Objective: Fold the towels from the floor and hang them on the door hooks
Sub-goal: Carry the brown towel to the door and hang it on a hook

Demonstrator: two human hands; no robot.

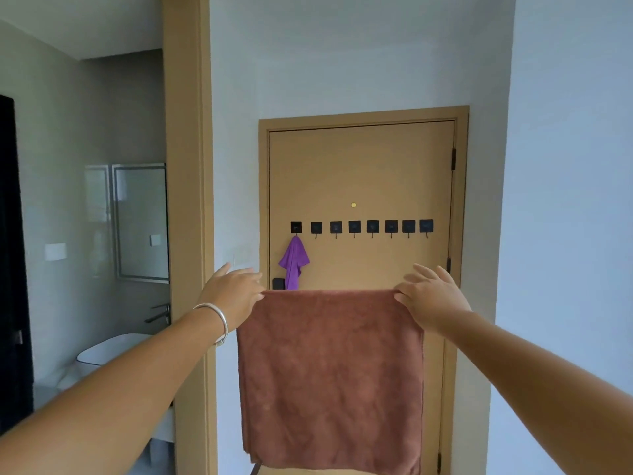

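A large brown towel (330, 375) hangs flat in front of me, held up by its two top corners. My left hand (233, 293) pinches the top left corner, and my right hand (431, 296) pinches the top right corner, other fingers stretched out. Behind it stands a tan door (363, 166) with a row of several black hooks (355, 227). A small purple towel (294, 262) hangs from the leftmost hook (296, 227). The other hooks carry nothing.
A tan door frame post (188, 166) rises on the left, with a bathroom behind it holding a mirror (140, 221), a tap and a white basin (109, 349). Pale walls flank the door on both sides.
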